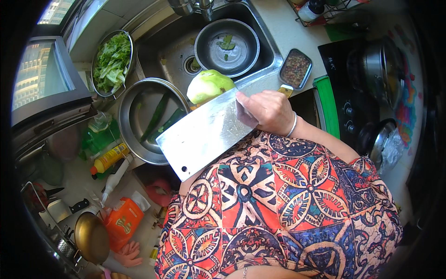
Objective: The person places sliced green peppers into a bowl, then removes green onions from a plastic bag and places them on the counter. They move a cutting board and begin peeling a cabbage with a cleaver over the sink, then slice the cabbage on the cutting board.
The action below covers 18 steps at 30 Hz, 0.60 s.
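Note:
My right hand (270, 110) grips a wide metal cleaver (205, 134) by its handle, whose pale wooden end (286, 90) shows past my fist. The thumb lies against the blade, which slants down to the left with a small hole near its far corner. Just beyond the upper edge of the blade is a pale green, partly peeled round vegetable (210, 85), its lower part hidden. My left hand is out of sight behind the cleaver; only a bit of forearm shows below it. Left of the blade, a steel basin (127, 134) holds long dark green vegetables (156, 117).
A metal bowl (226, 68) with green scraps stands in the sink (162, 75). Leafy lettuce (112, 62) fills a colander at upper left. A glass dish (296, 69) of small beans or peanuts sits right of the sink, near a black cooktop (334, 69) bearing a pot (379, 73).

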Each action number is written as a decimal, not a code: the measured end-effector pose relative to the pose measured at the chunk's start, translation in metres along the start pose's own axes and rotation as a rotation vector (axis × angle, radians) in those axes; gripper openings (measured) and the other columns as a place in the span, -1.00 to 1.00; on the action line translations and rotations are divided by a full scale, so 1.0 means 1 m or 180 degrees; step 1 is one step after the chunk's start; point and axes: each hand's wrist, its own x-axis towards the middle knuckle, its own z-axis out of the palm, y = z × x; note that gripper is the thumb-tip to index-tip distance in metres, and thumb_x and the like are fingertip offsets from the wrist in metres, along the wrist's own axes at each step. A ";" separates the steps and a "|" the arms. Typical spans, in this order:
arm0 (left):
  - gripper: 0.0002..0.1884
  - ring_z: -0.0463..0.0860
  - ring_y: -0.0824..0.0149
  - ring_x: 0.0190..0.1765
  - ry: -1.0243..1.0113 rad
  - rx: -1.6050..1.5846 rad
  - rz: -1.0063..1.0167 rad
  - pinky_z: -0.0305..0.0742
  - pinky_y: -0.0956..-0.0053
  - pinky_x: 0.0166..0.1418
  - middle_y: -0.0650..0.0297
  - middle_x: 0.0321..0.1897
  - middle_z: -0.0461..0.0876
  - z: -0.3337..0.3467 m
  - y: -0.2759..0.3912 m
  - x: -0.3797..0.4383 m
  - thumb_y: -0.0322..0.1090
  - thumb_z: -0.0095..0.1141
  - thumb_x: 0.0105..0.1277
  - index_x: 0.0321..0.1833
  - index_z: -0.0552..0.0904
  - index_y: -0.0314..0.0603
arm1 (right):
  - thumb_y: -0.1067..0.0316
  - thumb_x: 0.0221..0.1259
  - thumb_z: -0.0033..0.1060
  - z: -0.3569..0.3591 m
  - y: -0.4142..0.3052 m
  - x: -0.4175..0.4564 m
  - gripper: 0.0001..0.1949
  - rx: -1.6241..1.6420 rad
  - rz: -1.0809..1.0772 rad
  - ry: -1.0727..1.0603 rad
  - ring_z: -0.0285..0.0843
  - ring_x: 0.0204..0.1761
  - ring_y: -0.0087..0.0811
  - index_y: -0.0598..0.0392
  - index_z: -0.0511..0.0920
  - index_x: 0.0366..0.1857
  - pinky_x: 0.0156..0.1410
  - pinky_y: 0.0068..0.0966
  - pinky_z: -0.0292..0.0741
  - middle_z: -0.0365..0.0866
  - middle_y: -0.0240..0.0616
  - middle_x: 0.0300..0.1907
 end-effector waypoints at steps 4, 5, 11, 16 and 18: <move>-0.30 0.53 0.16 0.31 -0.0009 -0.0028 -0.0054 0.44 0.15 0.43 0.15 0.33 0.49 0.001 0.002 0.004 -0.05 0.25 0.34 0.47 0.34 -0.15 | 0.42 0.21 0.23 -0.004 -0.002 0.006 -0.68 -0.0063 0.0056 -0.0010 0.59 -0.53 -0.37 0.26 0.58 0.04 -0.42 -0.42 0.51 0.54 -0.33 -0.55; -0.30 0.53 0.15 0.31 -0.0012 -0.0024 -0.0060 0.44 0.14 0.43 0.14 0.33 0.49 0.001 0.003 0.005 -0.05 0.24 0.35 0.47 0.34 -0.15 | 0.42 0.21 0.23 -0.007 -0.002 0.007 -0.68 -0.0090 0.0038 -0.0004 0.60 -0.53 -0.37 0.26 0.58 0.04 -0.42 -0.42 0.52 0.55 -0.32 -0.54; -0.33 0.53 0.14 0.32 0.0000 -0.0047 -0.0127 0.44 0.13 0.43 0.13 0.34 0.48 0.001 0.004 0.009 -0.01 0.16 0.39 0.47 0.34 -0.15 | 0.43 0.21 0.25 -0.012 0.000 0.009 -0.70 -0.0012 0.0031 0.0021 0.63 -0.52 -0.36 0.26 0.59 0.01 -0.41 -0.43 0.56 0.58 -0.29 -0.53; -0.35 0.53 0.12 0.32 0.0020 -0.0091 -0.0143 0.45 0.12 0.43 0.12 0.35 0.48 -0.002 0.006 0.010 0.03 0.10 0.43 0.47 0.35 -0.15 | 0.41 0.22 0.28 -0.013 -0.003 0.009 -0.71 0.0004 0.0124 -0.0045 0.65 -0.53 -0.35 0.26 0.59 0.00 -0.43 -0.43 0.57 0.59 -0.27 -0.54; -0.36 0.53 0.12 0.32 0.0048 -0.0103 -0.0137 0.45 0.11 0.43 0.12 0.35 0.48 -0.003 0.006 0.009 0.04 0.07 0.44 0.47 0.35 -0.15 | 0.45 0.11 0.37 -0.008 0.002 0.003 -0.61 0.0009 0.0306 -0.0008 0.64 -0.54 -0.32 0.27 0.57 0.06 -0.44 -0.44 0.55 0.60 -0.27 -0.53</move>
